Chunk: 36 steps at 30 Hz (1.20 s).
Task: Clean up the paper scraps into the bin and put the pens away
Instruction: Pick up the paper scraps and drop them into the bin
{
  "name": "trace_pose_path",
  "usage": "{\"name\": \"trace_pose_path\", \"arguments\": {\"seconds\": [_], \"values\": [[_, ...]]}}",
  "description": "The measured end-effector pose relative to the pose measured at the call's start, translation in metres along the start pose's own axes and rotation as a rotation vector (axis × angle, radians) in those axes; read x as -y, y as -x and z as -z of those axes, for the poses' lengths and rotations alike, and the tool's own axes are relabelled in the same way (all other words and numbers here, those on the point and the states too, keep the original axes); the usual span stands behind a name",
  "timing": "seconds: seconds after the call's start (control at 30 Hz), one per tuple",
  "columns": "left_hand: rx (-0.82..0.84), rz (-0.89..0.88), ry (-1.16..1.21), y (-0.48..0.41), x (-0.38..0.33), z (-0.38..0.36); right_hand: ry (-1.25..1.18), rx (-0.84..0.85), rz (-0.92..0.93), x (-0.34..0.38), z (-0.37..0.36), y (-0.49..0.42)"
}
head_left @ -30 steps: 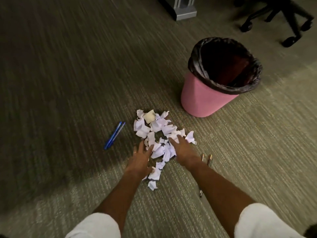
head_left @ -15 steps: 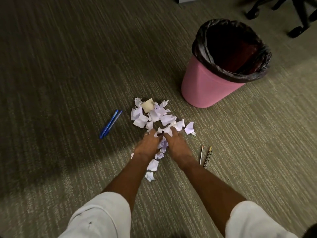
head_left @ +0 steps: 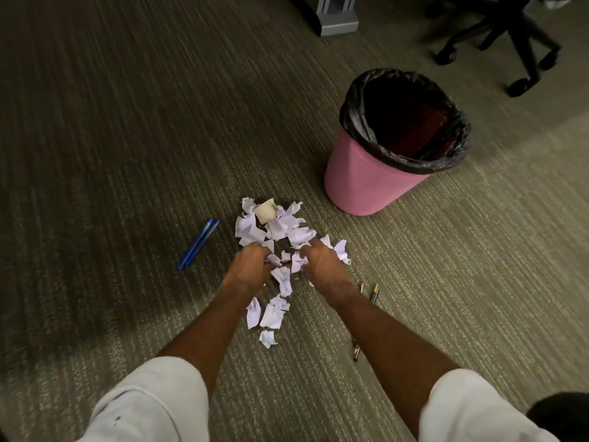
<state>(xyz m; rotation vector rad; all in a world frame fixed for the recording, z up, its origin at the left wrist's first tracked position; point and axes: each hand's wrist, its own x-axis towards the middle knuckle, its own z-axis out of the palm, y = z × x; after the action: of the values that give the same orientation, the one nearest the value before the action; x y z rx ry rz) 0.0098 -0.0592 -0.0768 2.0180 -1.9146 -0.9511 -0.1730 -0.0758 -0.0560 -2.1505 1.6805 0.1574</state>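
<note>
A heap of crumpled white paper scraps (head_left: 277, 226) lies on the carpet, with more scraps (head_left: 271, 314) trailing toward me between my forearms. My left hand (head_left: 250, 266) and my right hand (head_left: 322, 266) sit in the middle of the heap, fingers curled around scraps. Two blue pens (head_left: 199, 244) lie side by side left of the heap. Two dark pens with light tips (head_left: 369, 291) lie right of my right wrist, partly hidden under my forearm. The pink bin (head_left: 366, 173) with a black liner stands upright, beyond the heap to the right.
Grey-green striped carpet (head_left: 111, 154) covers the floor. A black office chair base on castors (head_left: 510, 43) stands behind the bin at the top right. A grey metal furniture foot (head_left: 338, 20) is at the top centre.
My hands went from spread flat over the heap to curled shut around scraps in its middle. The camera shifted, so the bin and chair sit differently in the view.
</note>
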Motion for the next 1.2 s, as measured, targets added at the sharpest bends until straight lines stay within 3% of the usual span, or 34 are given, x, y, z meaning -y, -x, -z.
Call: {"name": "trace_pose_path", "arguments": {"seconds": [0.27,0.43,0.57,0.67,0.87,1.2], "values": [[0.059,0.031,-0.114,-0.005,-0.024,0.062,0.011,0.162,0.003,0.015,0.078,-0.022],[0.228,-0.144,-0.343,-0.027,-0.068,0.12,0.031,0.218,-0.016,0.035,0.147,-0.041],[0.174,-0.209,-0.334,-0.046,-0.113,0.164,0.033,0.209,0.005,0.041,0.21,-0.05],[0.091,-0.239,-0.298,-0.062,-0.148,0.195,0.028,0.177,0.031,0.03,0.262,-0.047],[-0.04,-0.357,-0.263,-0.085,-0.218,0.229,-0.15,0.021,-0.086,-0.02,0.342,-0.035],[-0.203,-0.369,-0.173,-0.102,-0.292,0.19,-0.071,-0.248,-0.298,-0.083,0.355,-0.049]]}}
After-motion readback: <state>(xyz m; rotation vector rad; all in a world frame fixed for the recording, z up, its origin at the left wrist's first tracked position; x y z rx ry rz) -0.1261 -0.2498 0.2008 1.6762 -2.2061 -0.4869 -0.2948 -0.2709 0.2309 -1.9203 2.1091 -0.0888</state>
